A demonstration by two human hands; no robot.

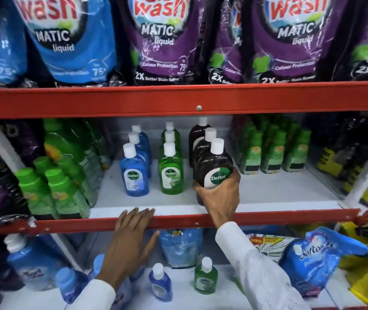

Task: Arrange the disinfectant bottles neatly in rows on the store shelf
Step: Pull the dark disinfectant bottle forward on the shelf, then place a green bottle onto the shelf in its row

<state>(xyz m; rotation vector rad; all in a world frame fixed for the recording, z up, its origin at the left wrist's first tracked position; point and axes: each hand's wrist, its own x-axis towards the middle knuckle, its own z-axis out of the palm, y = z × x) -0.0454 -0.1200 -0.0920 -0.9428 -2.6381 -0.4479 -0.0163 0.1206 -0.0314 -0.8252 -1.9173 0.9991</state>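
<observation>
On the white middle shelf (pixel 279 193) stand three rows of white-capped disinfectant bottles running front to back: blue bottles (pixel 133 173) on the left, green bottles (pixel 171 170) in the middle, brown bottles (pixel 201 139) on the right. My right hand (pixel 220 199) grips the base of the front brown bottle (pixel 217 168), which tilts slightly at the head of the brown row. My left hand (pixel 131 238) lies flat, fingers spread, on the red front rail (pixel 268 217) of the shelf, holding nothing.
Green-capped bottles crowd the shelf at left (pixel 51 191) and right (pixel 274 151). Detergent pouches (pixel 160 39) fill the shelf above. Below, a small blue bottle (pixel 160 283), a small green bottle (pixel 205 275), refill pouches and a blue softener bag (pixel 315 258) lie loosely.
</observation>
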